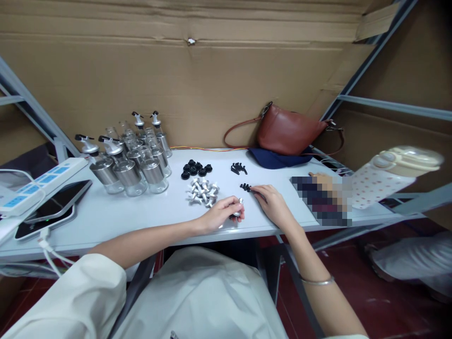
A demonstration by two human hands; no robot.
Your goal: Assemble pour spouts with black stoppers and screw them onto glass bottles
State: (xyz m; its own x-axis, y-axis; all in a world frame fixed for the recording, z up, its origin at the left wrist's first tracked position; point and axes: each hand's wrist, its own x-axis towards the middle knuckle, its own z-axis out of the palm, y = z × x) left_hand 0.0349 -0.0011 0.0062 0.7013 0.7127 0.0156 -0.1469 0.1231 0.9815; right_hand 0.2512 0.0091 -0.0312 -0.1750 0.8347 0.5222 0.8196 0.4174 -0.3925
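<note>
My left hand (223, 213) is closed around a silver pour spout (240, 201) whose dark lower part shows beneath the fingers. Beside it, my right hand (273, 201) lies low over the table, its fingertips touching a small cluster of tiny black pieces (244, 187). Its fingers are stretched out, and nothing shows held between them. To the left of my hands is a heap of silver spout parts (203, 190). Black round stoppers (195, 168) are grouped behind that heap. Several thin black levers (238, 168) lie farther back.
Glass bottles with steel sleeves (129, 176) stand at left, several topped with spouts. Nearby are a power strip (42, 183) and a tablet-like device (58, 202). A brown bag (291, 129) rests on a navy cap (278, 159). A spotted flask (384, 181) stands right.
</note>
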